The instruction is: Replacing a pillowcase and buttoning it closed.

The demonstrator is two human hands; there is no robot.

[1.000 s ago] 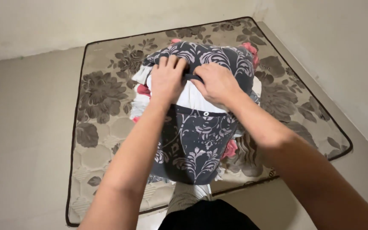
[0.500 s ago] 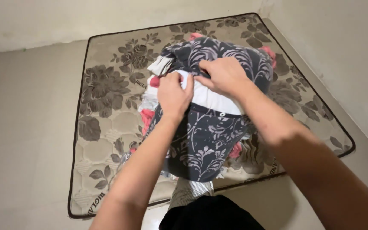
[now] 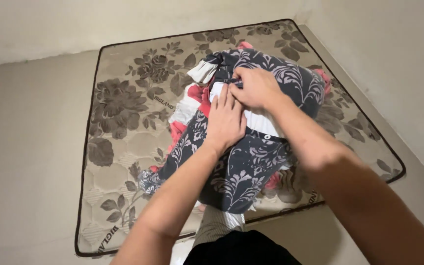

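Centrally, the bundle [image 3: 251, 162] on the mattress [image 3: 119, 142] is pressed flat by the left hand [image 3: 225, 122], while its dark flap is pinched by the right hand [image 3: 257, 88] just beyond.

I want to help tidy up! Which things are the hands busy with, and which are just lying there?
Busy with:
left hand pressing the dark flowered cloth bundle
right hand pinching its edge over the white cloth

Just lying there:
flowered mattress
floor
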